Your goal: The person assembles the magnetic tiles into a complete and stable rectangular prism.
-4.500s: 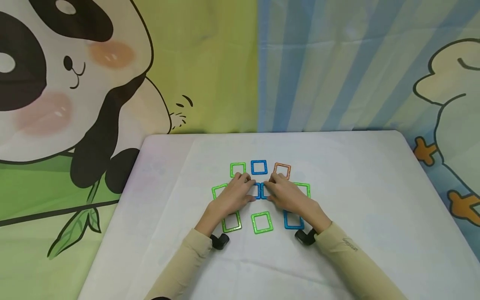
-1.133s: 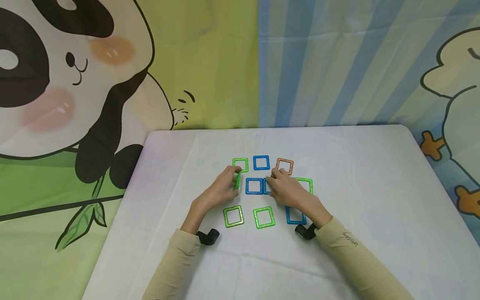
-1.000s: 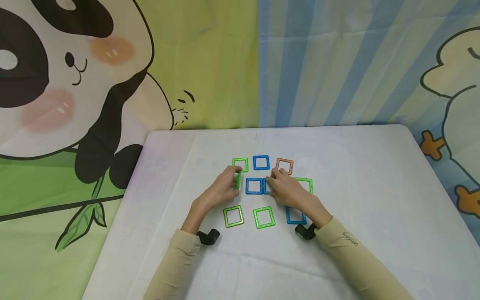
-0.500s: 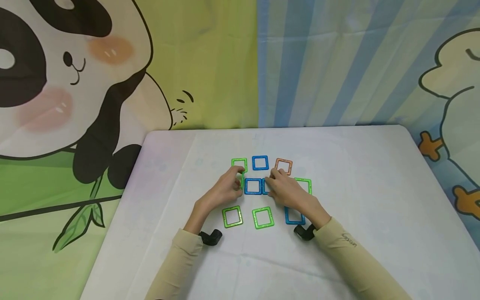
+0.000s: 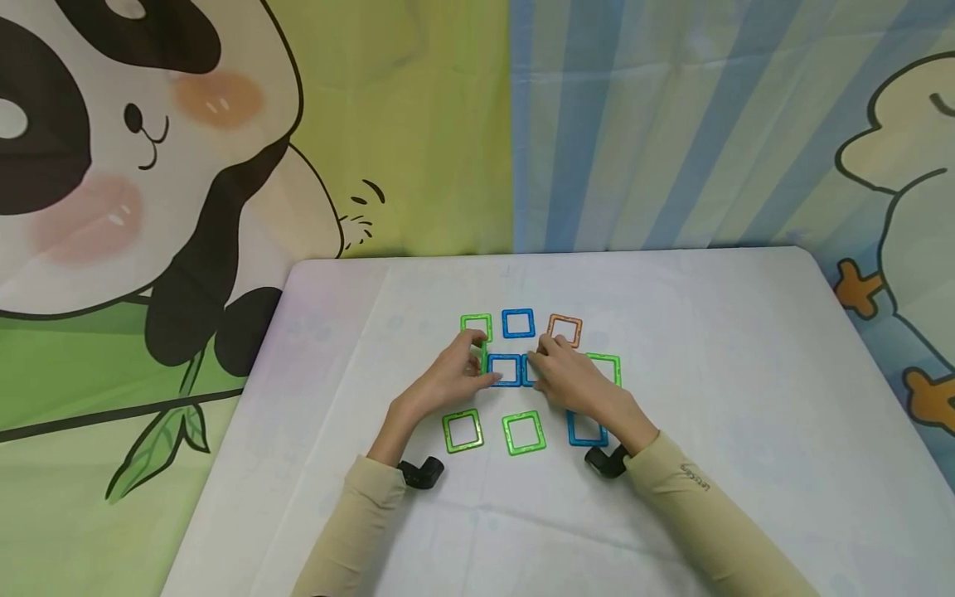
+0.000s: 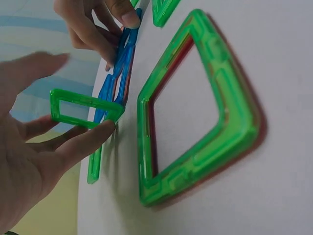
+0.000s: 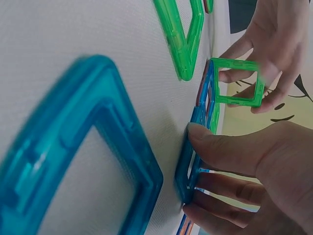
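Observation:
My left hand (image 5: 448, 373) holds a green square magnetic tile (image 7: 237, 64) on edge, standing at the left side of the left blue tile (image 5: 506, 357). In the left wrist view its thumb tip meets the lower corner of this green tile (image 6: 83, 99), with other fingers behind the frame. My right hand (image 5: 570, 377) pinches the right blue tile (image 7: 182, 181), thumb on the near edge and fingers at the far edge. Both blue tiles lie flat side by side, and the right hand hides most of the right one in the head view.
Behind the hands lie a green tile (image 5: 476, 317), a blue tile (image 5: 518, 334) and an orange tile (image 5: 564, 318). Another green tile (image 5: 608, 358) is to the right. Nearer are two green tiles (image 5: 463, 448) and a blue tile (image 5: 587, 443). All rest on the white tabletop (image 5: 709, 373).
The left hand has let go of the left blue tile, taken up the green tile from the left, turned it upright and brought it rightward to that blue tile. The right hand stays put.

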Tool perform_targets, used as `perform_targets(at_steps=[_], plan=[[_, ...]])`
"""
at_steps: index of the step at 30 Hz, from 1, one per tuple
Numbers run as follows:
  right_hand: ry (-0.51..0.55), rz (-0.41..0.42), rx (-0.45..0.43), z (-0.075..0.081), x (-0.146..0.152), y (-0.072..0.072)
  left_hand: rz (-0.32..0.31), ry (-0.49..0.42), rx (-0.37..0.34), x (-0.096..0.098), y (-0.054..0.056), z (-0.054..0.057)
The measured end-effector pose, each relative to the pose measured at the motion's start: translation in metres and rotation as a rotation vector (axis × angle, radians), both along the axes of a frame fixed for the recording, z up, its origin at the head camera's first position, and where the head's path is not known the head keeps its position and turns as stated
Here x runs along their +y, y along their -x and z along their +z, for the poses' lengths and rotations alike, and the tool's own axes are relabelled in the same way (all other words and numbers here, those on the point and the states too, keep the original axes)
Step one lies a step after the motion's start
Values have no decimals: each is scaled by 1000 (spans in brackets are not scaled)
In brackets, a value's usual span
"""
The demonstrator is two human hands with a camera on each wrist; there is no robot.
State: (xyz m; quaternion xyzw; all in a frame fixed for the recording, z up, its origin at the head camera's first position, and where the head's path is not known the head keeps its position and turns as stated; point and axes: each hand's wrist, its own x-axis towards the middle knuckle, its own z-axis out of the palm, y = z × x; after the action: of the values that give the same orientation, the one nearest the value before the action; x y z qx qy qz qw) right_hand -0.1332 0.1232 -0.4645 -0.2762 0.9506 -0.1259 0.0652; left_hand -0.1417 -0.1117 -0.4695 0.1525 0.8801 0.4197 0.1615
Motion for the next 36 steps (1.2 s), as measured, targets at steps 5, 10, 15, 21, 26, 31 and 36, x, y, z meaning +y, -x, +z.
perform_targets(at_steps=[5,10,15,21,26,31,36], plan=[[12,1,-6,1,0,0,85,-87,2,2,1,-4],[36,1,-15,1,-1,0,207,-192,-16,1,2,-10],[55,-5,-18,0,-1,0,281,-333,-103,-3,3,-14],[78,-19,-17,-1,2,-1,318,-406,-145,-2,2,-14],[94,-23,-31,-2,3,-1,347,-401,-132,2,1,-15],[112,-28,-59,-2,2,-2,379,-400,-128,5,-1,-15],[128,-31,-60,-4,4,-3,389,-408,-119,8,-1,-12]])
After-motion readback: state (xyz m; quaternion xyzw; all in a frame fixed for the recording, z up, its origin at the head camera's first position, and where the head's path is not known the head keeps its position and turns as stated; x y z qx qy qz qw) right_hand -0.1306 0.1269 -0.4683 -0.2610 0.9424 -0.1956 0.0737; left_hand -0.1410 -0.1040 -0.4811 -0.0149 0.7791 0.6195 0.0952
